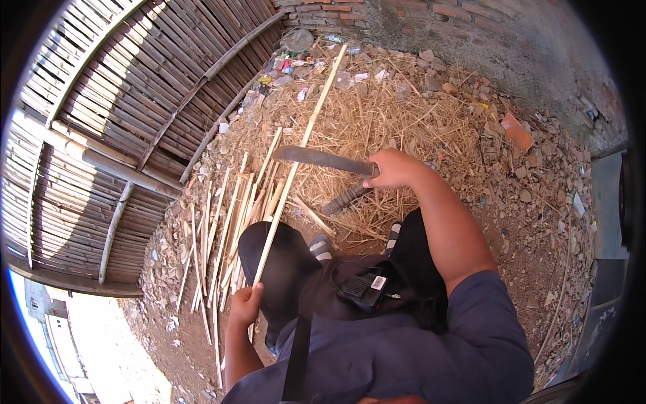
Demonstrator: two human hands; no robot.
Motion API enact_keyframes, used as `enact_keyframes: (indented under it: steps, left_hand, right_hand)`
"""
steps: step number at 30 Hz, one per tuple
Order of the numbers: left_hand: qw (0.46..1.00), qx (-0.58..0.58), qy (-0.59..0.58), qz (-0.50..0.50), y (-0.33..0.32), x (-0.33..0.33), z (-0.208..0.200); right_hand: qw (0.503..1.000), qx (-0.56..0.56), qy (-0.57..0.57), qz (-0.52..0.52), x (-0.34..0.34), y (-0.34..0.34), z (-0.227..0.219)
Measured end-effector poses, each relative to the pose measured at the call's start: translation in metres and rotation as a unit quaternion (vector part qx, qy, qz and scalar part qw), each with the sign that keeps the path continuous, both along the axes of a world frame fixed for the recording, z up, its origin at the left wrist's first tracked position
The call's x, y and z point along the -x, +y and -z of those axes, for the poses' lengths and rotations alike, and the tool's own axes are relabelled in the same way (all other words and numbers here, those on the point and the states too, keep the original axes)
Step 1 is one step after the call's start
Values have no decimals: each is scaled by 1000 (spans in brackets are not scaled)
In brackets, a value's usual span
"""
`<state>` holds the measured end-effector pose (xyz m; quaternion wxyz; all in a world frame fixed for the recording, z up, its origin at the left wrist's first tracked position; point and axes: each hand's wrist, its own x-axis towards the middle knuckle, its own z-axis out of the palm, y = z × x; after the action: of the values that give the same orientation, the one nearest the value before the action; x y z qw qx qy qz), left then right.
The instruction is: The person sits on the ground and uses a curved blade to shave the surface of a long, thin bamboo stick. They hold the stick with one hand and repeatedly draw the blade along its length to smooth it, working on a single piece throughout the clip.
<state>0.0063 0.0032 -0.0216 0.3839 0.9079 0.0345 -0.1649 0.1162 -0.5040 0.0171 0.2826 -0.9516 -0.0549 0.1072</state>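
Note:
A long, pale bamboo strip (pixel 308 128) slants up and away from my left hand (pixel 245 306), whose fingers are closed round its near end. The strip passes over my left knee. My right hand (pixel 393 168) grips a machete (pixel 323 158) by its handle, which the fingers mostly hide. The dark, curved blade points left, and its tip end crosses the strip; whether it touches cannot be told. Below the blade lies a dark, ridged rod (pixel 346 200) on the straw. To the left of the strip, several split bamboo pieces (pixel 232 209) lie in a loose bundle.
Straw-like shavings (pixel 397 114) cover the ground ahead, with litter (pixel 286 67) and broken brick around them. A bamboo slat wall (pixel 121 87) stands at left, a brick wall (pixel 464 27) at the back. A black device (pixel 363 286) rests on my lap.

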Motion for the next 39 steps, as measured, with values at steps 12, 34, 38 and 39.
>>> enact_keyframes:
  steps: [12,34,38,39]
  left_hand:
    - [1000,2,4,-6,-2,3,-5]
    - [1000,-19,-11,3,-4,4,-9]
    - [1000,-23,-13,8,-5,2,-8]
    - [1000,-24,-13,10,-5,2,-9]
  right_hand:
    - [997,13,6,-80,6,35,11]
    - [994,26,62,-83,3,30,-8]
    - [999,5,25,31,-3,-1,5]
    - [998,-2,19,64,-3,-7,3]
